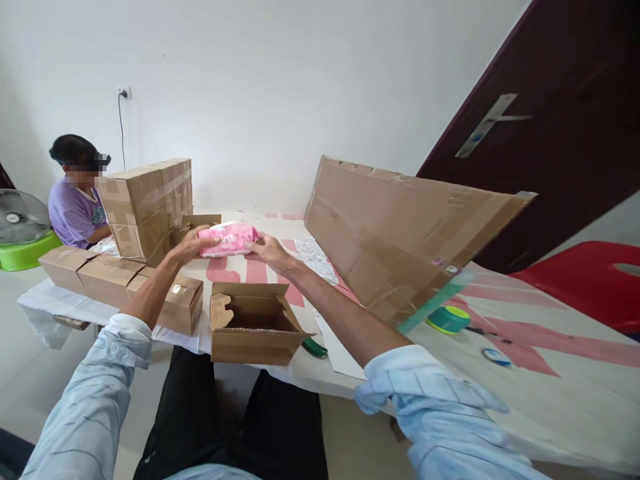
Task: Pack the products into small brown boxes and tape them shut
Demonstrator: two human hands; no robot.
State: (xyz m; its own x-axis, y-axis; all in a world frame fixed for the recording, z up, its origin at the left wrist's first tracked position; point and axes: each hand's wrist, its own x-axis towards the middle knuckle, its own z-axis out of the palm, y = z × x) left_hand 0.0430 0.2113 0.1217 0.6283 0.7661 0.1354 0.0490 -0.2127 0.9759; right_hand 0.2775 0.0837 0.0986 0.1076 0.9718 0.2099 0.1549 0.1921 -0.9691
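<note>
Between my two hands, above the table, is a pink and white soft plastic packet with pale lettering; I cannot read it. My left hand grips its left end, fingers closed around it. At the right end, my right hand pinches the packet's corner. Below and nearer to me stands an open cardboard box at the table's front edge, flaps up, its inside dark. Another open cardboard box is partly hidden behind my left hand.
Closed cardboard boxes are stacked at the left, with a row of boxes before them. A large cardboard sheet leans at the right. A tape roll lies beyond it. A person sits at far left near a fan.
</note>
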